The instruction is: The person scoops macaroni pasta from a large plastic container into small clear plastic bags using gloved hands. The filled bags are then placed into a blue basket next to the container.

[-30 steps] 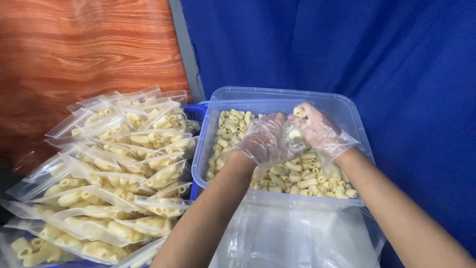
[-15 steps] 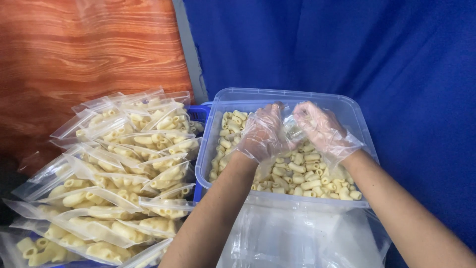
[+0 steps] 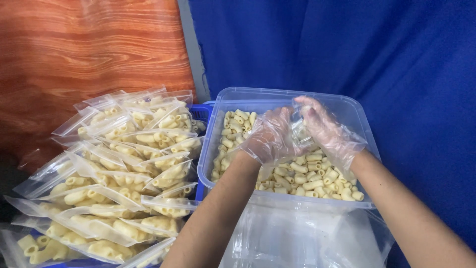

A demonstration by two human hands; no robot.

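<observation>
Both my hands wear thin clear plastic gloves and meet above a clear plastic tub (image 3: 213, 144) filled with pale yellow tube-shaped snack pieces (image 3: 307, 173). My left hand (image 3: 270, 136) and my right hand (image 3: 325, 126) pinch a small clear plastic bag (image 3: 300, 130) between them, held over the tub's middle. The bag's contents are hard to see behind the fingers.
To the left lies a large heap of sealed clear bags of the same snack pieces (image 3: 124, 168), over a blue crate (image 3: 201, 113). A stack of clear plastic (image 3: 297, 238) sits in front of the tub. Behind are a blue cloth (image 3: 347, 49) and a wood-grain panel (image 3: 84, 54).
My hands have risen slightly from the snack pieces and closed together on the small bag; the view has shifted a little.
</observation>
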